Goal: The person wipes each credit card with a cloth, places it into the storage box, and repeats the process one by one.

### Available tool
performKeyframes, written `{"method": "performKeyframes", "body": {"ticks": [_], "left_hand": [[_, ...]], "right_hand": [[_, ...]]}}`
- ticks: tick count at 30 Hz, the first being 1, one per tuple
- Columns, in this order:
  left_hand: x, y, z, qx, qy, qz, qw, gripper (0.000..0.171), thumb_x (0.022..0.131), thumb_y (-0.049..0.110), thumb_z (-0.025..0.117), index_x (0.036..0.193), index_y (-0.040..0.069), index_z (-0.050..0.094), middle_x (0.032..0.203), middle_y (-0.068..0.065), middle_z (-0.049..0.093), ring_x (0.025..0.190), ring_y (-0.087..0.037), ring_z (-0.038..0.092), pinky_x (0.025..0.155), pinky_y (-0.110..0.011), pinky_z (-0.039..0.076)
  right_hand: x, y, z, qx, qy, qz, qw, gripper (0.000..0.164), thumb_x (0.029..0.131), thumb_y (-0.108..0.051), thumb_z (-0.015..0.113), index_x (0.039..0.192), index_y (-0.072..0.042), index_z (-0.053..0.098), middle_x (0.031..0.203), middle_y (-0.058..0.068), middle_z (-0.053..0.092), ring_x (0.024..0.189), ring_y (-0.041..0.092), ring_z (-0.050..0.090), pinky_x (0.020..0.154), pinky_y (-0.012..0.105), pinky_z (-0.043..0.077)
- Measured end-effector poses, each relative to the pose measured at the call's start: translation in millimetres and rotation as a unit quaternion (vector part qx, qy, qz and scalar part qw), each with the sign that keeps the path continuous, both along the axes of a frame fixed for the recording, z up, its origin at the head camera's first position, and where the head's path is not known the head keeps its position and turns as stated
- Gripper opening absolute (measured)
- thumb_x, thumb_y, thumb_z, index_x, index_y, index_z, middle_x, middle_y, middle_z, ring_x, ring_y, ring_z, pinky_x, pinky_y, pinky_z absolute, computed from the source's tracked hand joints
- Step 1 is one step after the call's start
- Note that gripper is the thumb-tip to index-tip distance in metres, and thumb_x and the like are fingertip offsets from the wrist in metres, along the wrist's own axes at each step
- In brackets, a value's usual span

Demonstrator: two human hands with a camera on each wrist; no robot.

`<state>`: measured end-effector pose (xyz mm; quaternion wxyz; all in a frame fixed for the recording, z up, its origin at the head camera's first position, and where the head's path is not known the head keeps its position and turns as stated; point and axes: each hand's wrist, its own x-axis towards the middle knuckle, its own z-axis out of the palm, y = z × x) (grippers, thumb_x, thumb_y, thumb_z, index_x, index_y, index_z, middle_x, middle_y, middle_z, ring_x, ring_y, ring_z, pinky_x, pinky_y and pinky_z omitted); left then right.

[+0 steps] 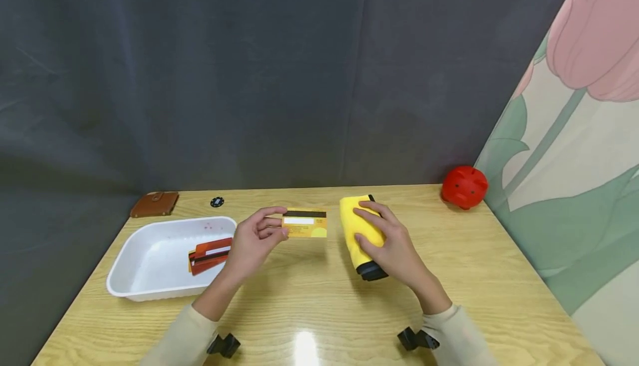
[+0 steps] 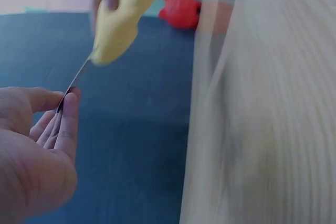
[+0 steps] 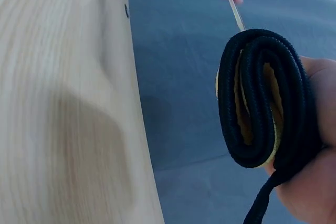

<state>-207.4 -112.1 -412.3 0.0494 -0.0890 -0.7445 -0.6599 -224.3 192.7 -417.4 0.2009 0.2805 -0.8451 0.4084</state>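
My left hand (image 1: 257, 239) pinches a yellow bank card (image 1: 305, 223) by its left edge, thumb on one face and fingers on the other. The card's dark stripe and white strip face me, and it is held above the table. To its right, my right hand (image 1: 391, 241) grips a folded yellow cloth (image 1: 358, 233) with black edging. In the head view a gap shows between cloth and card. Seen from the right wrist, the cloth's black border (image 3: 247, 98) is folded in several layers. The left wrist view shows the card (image 2: 79, 74) edge-on, its far end overlapping the cloth (image 2: 118, 24).
A white tray (image 1: 145, 288) at the left holds several red and orange cards (image 1: 209, 256). Behind it lie a brown wallet (image 1: 155, 204) and a black-and-white chip (image 1: 217, 202). A red piggy bank (image 1: 464, 187) stands at the back right, by the dark curtain (image 1: 249, 77).
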Motion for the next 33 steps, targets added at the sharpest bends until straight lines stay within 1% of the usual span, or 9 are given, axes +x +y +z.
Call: {"method": "performKeyframes", "body": {"ticks": [4,5,9,11,12,14,22,28,33], "left_hand": [[4.0,-29.9,5.6,0.001,0.0,0.027,0.9996,0.041,0.095,0.007,0.073,0.135,0.009,0.065,0.104,-0.005,0.077,0.089,-0.012,0.077,0.087,-0.03,0.063],[5.1,-36.8,7.1,-0.004,-0.001,0.036,0.9993,0.04,0.096,0.008,0.073,0.135,0.01,0.064,0.102,-0.001,0.077,0.088,-0.01,0.076,0.079,-0.026,0.064],[8.5,-61.4,11.1,-0.041,0.008,0.067,0.9969,0.038,0.098,0.011,0.071,0.136,0.009,0.064,0.097,0.011,0.076,0.085,-0.006,0.076,0.074,-0.019,0.062],[11.0,-72.3,12.1,-0.06,0.006,0.081,0.9949,0.037,0.098,0.012,0.071,0.135,0.008,0.065,0.096,0.014,0.076,0.085,-0.005,0.076,0.072,-0.017,0.061],[12.2,-77.7,12.3,-0.068,0.008,0.085,0.994,0.037,0.098,0.012,0.071,0.135,0.007,0.065,0.095,0.015,0.076,0.086,-0.004,0.076,0.08,-0.019,0.062],[15.0,-88.6,12.1,-0.083,0.005,0.099,0.9916,0.036,0.098,0.013,0.071,0.134,0.007,0.066,0.095,0.017,0.076,0.087,-0.003,0.075,0.08,-0.018,0.062],[23.7,-130.6,6.3,-0.103,-0.015,0.146,0.9837,0.038,0.101,0.013,0.067,0.136,0.0,0.062,0.091,0.024,0.074,0.081,0.001,0.075,0.08,-0.017,0.061],[25.2,-156.1,-2.6,-0.087,-0.035,0.154,0.9837,0.038,0.102,0.012,0.065,0.136,-0.005,0.06,0.095,0.023,0.074,0.087,0.002,0.072,0.08,-0.018,0.062],[23.4,-166.9,-9.9,-0.082,-0.053,0.148,0.9842,0.039,0.103,0.012,0.063,0.135,-0.01,0.057,0.097,0.026,0.071,0.088,0.005,0.07,0.081,-0.02,0.062]], "right_hand": [[-3.3,6.4,2.1,-0.013,-0.012,-0.008,1.0,0.051,0.085,-0.002,0.08,0.134,-0.011,0.07,0.144,0.008,0.059,0.135,0.033,0.057,0.094,0.007,0.041],[-3.7,7.6,2.4,-0.014,-0.013,-0.01,1.0,0.05,0.085,-0.002,0.08,0.134,-0.011,0.069,0.144,0.008,0.059,0.135,0.033,0.056,0.092,0.007,0.041],[-4.5,11.1,2.7,-0.02,-0.018,-0.014,1.0,0.05,0.086,-0.002,0.079,0.135,-0.011,0.069,0.145,0.007,0.059,0.134,0.033,0.057,0.089,0.008,0.042],[-4.8,12.2,2.2,-0.022,-0.017,-0.016,0.999,0.05,0.086,-0.002,0.079,0.135,-0.012,0.069,0.145,0.007,0.059,0.134,0.032,0.057,0.088,0.008,0.042],[-4.9,12.5,2.0,-0.023,-0.016,-0.016,0.999,0.05,0.086,-0.002,0.079,0.134,-0.012,0.069,0.145,0.007,0.059,0.134,0.033,0.057,0.088,0.008,0.042],[-5.2,12.9,1.8,-0.024,-0.016,-0.017,0.999,0.05,0.086,-0.002,0.079,0.134,-0.012,0.07,0.145,0.007,0.059,0.133,0.032,0.057,0.087,0.008,0.043],[-6.7,13.9,1.6,-0.018,-0.018,-0.02,0.999,0.05,0.086,-0.003,0.079,0.134,-0.012,0.069,0.145,0.006,0.059,0.132,0.032,0.057,0.088,0.008,0.043],[-8.1,15.1,-1.0,-0.018,-0.021,-0.022,0.999,0.05,0.086,-0.003,0.079,0.134,-0.013,0.069,0.145,0.006,0.059,0.131,0.031,0.058,0.087,0.008,0.044],[-9.7,15.4,-2.9,-0.018,-0.02,-0.021,0.999,0.05,0.086,-0.002,0.08,0.134,-0.012,0.069,0.144,0.007,0.059,0.131,0.031,0.058,0.086,0.009,0.044]]}}
